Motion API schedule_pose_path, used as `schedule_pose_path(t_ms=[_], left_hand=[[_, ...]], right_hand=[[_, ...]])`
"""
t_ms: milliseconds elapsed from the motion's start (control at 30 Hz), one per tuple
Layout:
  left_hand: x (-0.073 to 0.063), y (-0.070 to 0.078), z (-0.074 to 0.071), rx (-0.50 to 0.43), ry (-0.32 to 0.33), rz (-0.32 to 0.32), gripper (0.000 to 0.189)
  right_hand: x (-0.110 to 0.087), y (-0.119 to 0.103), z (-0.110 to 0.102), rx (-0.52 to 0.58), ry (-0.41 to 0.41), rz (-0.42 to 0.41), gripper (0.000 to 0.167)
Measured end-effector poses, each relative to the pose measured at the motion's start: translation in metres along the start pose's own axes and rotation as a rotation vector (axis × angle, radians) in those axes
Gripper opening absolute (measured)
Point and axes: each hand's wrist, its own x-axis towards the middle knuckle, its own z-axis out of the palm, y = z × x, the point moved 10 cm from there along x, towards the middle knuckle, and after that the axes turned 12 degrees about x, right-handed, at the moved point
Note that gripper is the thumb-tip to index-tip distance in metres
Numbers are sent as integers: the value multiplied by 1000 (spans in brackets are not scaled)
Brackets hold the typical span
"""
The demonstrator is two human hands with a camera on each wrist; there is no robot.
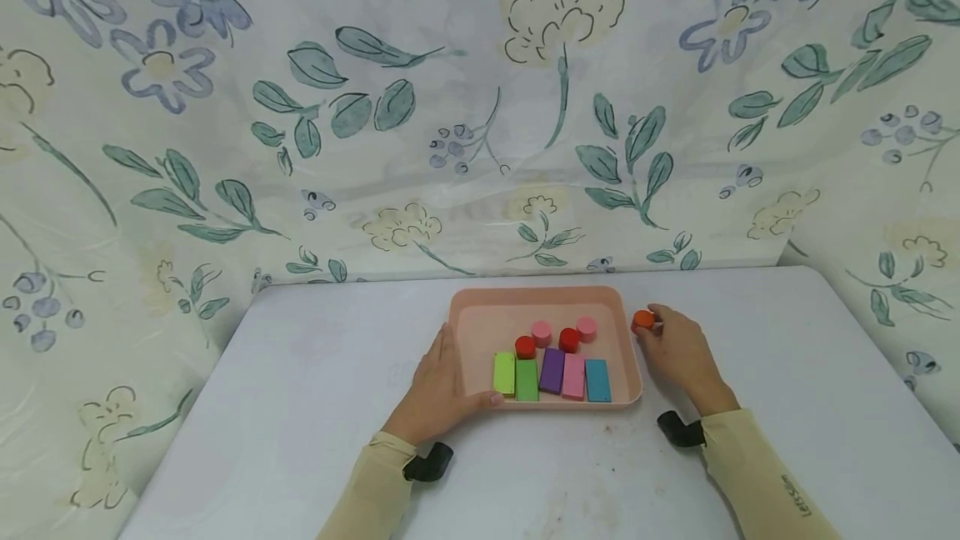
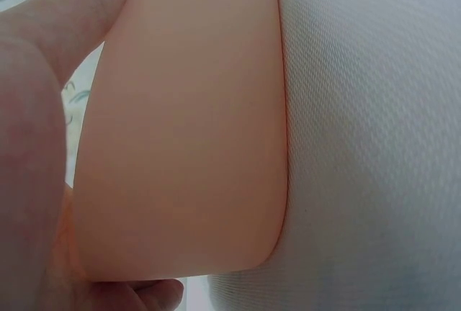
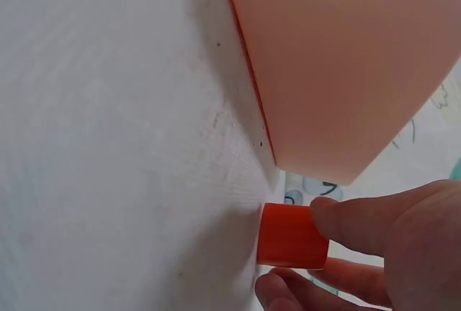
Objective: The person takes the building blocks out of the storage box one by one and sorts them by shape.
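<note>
My left hand (image 1: 435, 386) grips the front left corner of a pink tray (image 1: 467, 298). Its thumb lies over the front rim, and its fingers run along the left side; in the left wrist view the tray's outer wall (image 2: 187, 138) shows. Just outside the tray's right side, my right hand (image 1: 684, 352) pinches an orange cylinder block (image 3: 292, 235) between thumb and fingers. That block stands on or very close to the table. Inside the tray lie red cylinders (image 1: 569, 340), pink cylinders (image 1: 542, 333) and flat blocks in lime, green (image 1: 527, 380), purple (image 1: 552, 371), pink and blue (image 1: 597, 380).
The white table (image 1: 315, 365) extends around the tray on all sides. Behind it hangs a flower-printed cloth (image 1: 480, 215), which also borders the table at left and right. Each wrist wears a black device (image 1: 429, 463).
</note>
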Motion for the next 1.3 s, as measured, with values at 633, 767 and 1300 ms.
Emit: schedule_pose_path(t_ms=[633, 767, 1300], left_hand=[[0, 1, -1, 34, 2, 15, 130], [0, 1, 0, 45, 0, 15, 130], [1, 1, 0, 48, 3, 12, 131]], right_hand=[[-16, -30, -15, 22, 110, -81, 49], [-19, -39, -17, 22, 131, -148, 47], [-24, -55, -1, 86, 108, -253, 51]])
